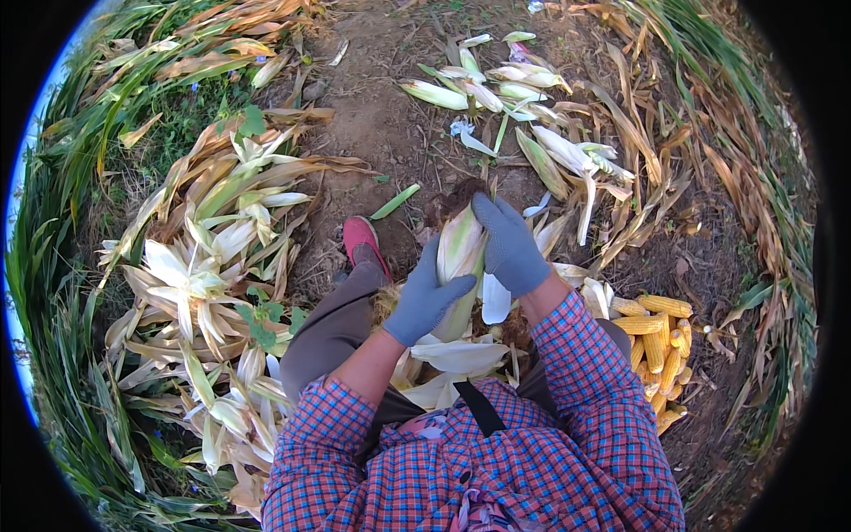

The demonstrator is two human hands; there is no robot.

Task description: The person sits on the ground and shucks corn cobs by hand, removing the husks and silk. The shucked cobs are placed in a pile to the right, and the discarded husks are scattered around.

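Both hands wear grey-blue knit gloves and hold one ear of corn in its husk (460, 247) in front of my body. Around the ear's lower half, my left hand (427, 292) wraps with the thumb across the pale green husk. My right hand (510, 243) grips near the tip, where dark brown corn silk (459, 199) sticks out. The kernels are hidden by the husk. Loose pale husk leaves (459, 358) lie below the ear, between my legs.
Husked yellow corn cobs (655, 342) are piled at my right. Unhusked ears (505, 83) lie ahead on bare soil. A heap of discarded husks (193, 286) spreads at my left. Corn plants (725, 80) border both sides. My red shoe (362, 243) rests on the ground.
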